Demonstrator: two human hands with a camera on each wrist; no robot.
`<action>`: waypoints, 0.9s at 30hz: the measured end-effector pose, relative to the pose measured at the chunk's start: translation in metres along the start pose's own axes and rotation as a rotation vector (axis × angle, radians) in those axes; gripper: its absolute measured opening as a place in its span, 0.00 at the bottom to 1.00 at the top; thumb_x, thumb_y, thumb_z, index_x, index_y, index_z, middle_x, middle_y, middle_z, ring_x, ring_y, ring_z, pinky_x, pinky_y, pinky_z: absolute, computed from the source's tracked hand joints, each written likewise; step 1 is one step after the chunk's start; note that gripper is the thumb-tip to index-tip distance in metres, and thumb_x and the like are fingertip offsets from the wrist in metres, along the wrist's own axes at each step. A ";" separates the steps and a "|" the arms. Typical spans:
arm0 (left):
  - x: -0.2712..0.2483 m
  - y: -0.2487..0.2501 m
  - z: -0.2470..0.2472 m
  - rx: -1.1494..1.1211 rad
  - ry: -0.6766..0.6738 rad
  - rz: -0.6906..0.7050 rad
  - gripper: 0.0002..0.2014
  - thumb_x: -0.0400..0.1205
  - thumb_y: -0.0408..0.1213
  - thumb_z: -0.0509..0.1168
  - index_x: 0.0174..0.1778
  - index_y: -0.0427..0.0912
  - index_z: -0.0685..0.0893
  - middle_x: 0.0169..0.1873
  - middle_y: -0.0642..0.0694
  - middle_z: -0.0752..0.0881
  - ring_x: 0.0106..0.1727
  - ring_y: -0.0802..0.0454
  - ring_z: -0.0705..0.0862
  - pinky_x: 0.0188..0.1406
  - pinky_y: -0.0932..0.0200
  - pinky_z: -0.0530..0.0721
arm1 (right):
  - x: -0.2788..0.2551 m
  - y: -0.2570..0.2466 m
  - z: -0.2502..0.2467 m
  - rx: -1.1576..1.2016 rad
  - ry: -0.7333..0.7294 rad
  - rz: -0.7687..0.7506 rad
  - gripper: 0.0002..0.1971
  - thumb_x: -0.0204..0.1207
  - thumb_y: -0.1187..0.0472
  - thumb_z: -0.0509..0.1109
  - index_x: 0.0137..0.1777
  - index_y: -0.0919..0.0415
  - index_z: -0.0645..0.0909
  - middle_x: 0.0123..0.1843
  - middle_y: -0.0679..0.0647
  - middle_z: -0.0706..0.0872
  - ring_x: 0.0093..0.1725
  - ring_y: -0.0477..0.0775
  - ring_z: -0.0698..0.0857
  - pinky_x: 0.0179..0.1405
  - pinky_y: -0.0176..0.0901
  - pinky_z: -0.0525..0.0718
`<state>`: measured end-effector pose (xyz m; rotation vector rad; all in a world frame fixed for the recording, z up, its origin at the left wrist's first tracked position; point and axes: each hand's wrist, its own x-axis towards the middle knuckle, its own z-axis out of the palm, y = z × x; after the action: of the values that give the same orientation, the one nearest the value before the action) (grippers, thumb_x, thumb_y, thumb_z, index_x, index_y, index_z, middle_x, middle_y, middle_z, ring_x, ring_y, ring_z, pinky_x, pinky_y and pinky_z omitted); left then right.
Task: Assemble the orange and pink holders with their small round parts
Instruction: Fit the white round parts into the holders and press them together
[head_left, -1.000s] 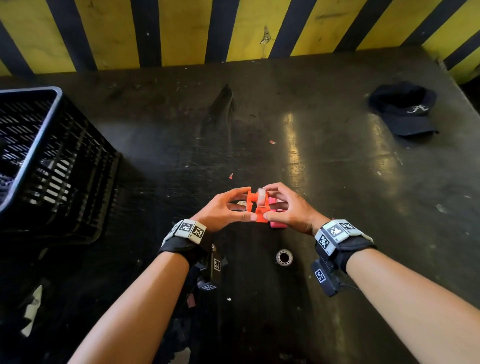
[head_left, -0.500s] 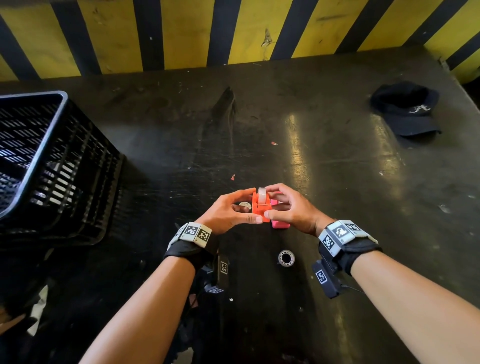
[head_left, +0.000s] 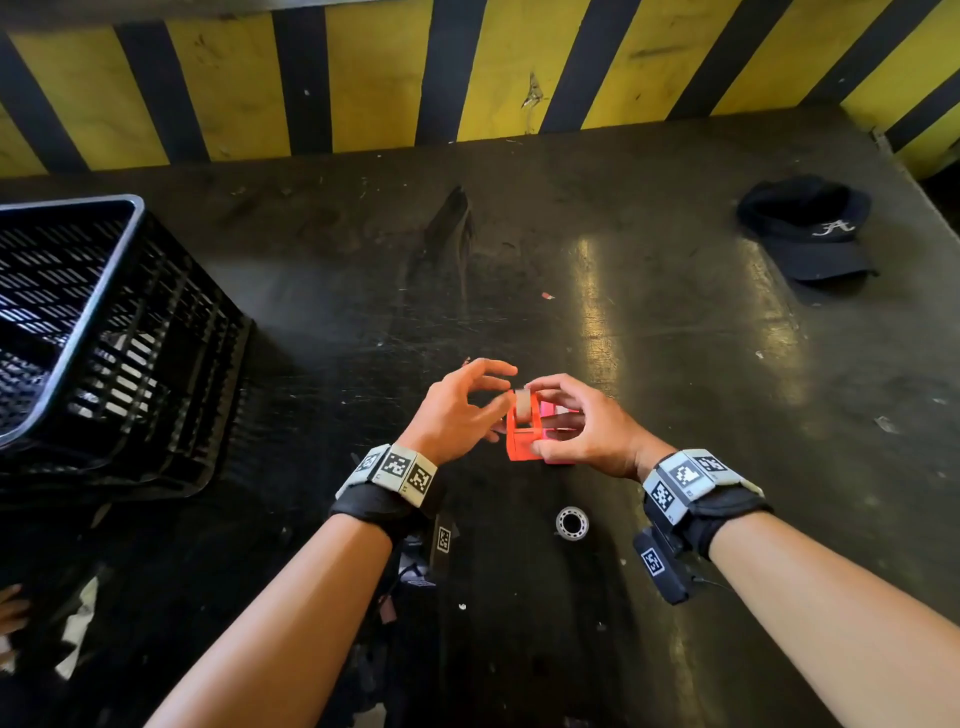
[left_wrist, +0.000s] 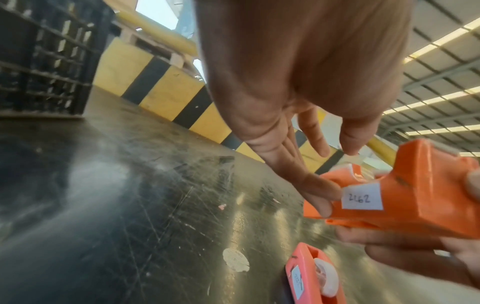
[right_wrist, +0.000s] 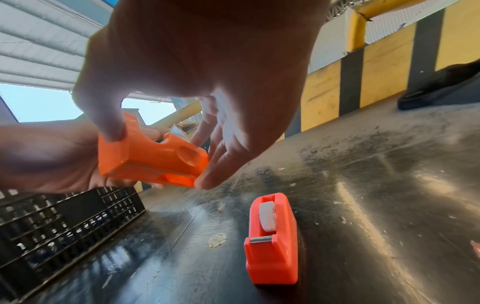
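My right hand (head_left: 587, 431) pinches the orange holder (head_left: 522, 441) just above the table, thumb on the near end and fingers on the far side (right_wrist: 150, 160). A white round part (head_left: 522, 402) sticks up from its top slot. My left hand (head_left: 457, 415) is beside it with fingers straight and spread. One fingertip touches the holder's labelled side (left_wrist: 415, 197). The pink holder (right_wrist: 272, 246) lies on the table right behind, with a white round part (right_wrist: 267, 218) seated in it. A loose metal ring (head_left: 572, 523) lies on the table near my right wrist.
A black slatted crate (head_left: 104, 338) stands at the left. A dark cap (head_left: 810, 234) lies at the far right. The yellow and black striped wall (head_left: 467, 78) closes the back edge. A round sticker (right_wrist: 217, 239) is stuck on the tabletop.
My left hand has let go of the orange holder and spread its fingers; only a fingertip still touches it. My right hand keeps hold of the holder.
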<state>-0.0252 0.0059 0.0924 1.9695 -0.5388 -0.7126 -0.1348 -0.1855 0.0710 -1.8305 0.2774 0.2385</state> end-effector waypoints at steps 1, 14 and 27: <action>0.000 0.001 0.001 0.035 0.014 0.010 0.15 0.85 0.38 0.71 0.67 0.51 0.84 0.63 0.47 0.88 0.40 0.51 0.95 0.38 0.52 0.95 | 0.000 0.000 0.001 -0.005 -0.001 -0.001 0.36 0.58 0.52 0.86 0.69 0.40 0.79 0.66 0.45 0.87 0.65 0.47 0.89 0.69 0.56 0.87; 0.001 0.006 0.005 0.236 0.030 0.044 0.03 0.84 0.48 0.71 0.52 0.59 0.85 0.58 0.53 0.88 0.37 0.52 0.94 0.31 0.48 0.94 | -0.004 -0.001 0.009 0.009 -0.002 -0.003 0.38 0.60 0.55 0.87 0.71 0.41 0.77 0.65 0.46 0.90 0.62 0.47 0.91 0.71 0.56 0.86; -0.019 0.013 0.001 0.026 -0.202 0.112 0.01 0.85 0.38 0.71 0.50 0.49 0.86 0.79 0.55 0.73 0.49 0.48 0.95 0.45 0.44 0.95 | -0.002 0.005 0.003 0.129 0.025 0.094 0.39 0.68 0.66 0.87 0.78 0.50 0.76 0.74 0.52 0.84 0.62 0.51 0.92 0.57 0.65 0.92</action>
<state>-0.0411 0.0116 0.1083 1.8854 -0.7767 -0.8424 -0.1380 -0.1842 0.0660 -1.6959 0.3886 0.2578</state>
